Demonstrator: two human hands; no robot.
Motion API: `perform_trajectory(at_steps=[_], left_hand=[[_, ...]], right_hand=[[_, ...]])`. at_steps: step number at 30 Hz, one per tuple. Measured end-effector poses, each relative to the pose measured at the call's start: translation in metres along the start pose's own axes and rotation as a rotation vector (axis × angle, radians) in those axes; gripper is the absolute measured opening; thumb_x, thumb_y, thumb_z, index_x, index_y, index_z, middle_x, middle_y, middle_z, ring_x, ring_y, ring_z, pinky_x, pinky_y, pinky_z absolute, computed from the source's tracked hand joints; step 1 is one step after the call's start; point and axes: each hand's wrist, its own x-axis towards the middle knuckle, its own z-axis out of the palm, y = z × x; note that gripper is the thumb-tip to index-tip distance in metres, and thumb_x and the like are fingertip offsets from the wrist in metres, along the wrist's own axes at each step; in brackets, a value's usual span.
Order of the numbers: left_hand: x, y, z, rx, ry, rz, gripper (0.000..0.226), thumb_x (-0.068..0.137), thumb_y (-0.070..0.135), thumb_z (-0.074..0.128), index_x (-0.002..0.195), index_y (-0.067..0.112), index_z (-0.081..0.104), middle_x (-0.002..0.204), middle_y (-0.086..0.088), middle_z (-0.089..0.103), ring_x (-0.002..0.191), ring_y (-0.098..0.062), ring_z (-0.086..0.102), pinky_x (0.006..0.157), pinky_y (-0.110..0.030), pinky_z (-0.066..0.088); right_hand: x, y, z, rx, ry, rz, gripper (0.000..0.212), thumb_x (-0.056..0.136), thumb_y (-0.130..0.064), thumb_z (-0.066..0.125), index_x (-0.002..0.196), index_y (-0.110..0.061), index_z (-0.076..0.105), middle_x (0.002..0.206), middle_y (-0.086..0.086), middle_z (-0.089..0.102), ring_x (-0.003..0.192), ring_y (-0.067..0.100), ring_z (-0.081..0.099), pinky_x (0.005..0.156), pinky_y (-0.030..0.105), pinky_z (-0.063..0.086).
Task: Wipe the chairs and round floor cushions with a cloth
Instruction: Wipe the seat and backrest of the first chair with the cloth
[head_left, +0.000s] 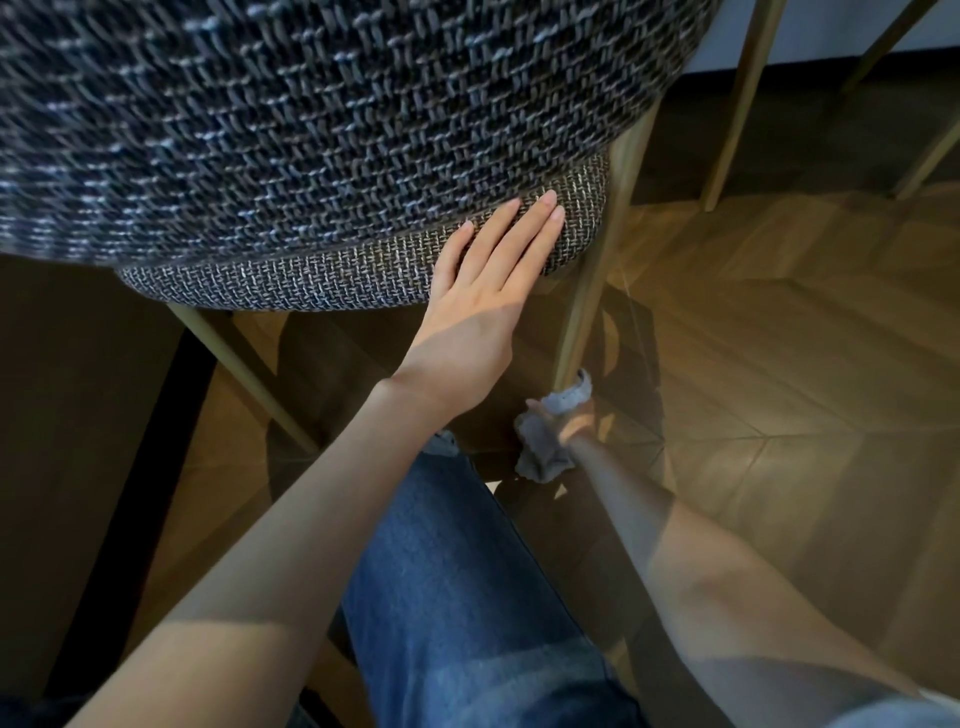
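A chair (322, 130) covered in dark blue-grey woven fabric fills the upper left of the head view, seen close from behind. My left hand (488, 291) lies flat, fingers together, on the edge of its seat cushion. Low down, my right hand (566, 423) is closed around a pale grey cloth (545, 452), which wraps the lower part of the chair's golden back right leg (587, 291). Part of the cloth hangs below my wrist.
Another golden leg (244, 369) slants down at the left. More thin legs (737, 104) of other furniture stand at the upper right. The floor is brown herringbone wood (779, 364). My knee in blue jeans (457, 571) is between my arms.
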Motion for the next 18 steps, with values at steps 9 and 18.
perform_trajectory(at_steps=[9,18], left_hand=[[-0.001,0.001,-0.008,-0.005,-0.044,-0.001,0.086,0.083,-0.014,0.038,0.154,0.019,0.002,0.161,0.005,-0.003,0.148,-0.015,-0.006,0.116,-0.032,-0.01],[-0.032,-0.009,-0.036,-0.332,0.025,-0.053,0.052,0.095,0.001,0.049,0.146,0.009,0.037,0.152,-0.004,0.035,0.142,-0.016,0.028,0.117,-0.021,0.015]], right_hand=[[-0.049,-0.104,-0.046,0.014,0.412,-0.596,0.073,0.081,-0.02,0.076,0.141,-0.004,0.037,0.132,0.011,0.05,0.121,0.024,0.05,0.101,0.028,0.044],[-0.148,-0.162,-0.082,0.181,0.261,-0.795,0.061,0.082,-0.038,0.07,0.127,-0.005,0.048,0.122,0.009,0.056,0.117,0.014,0.054,0.104,0.034,0.043]])
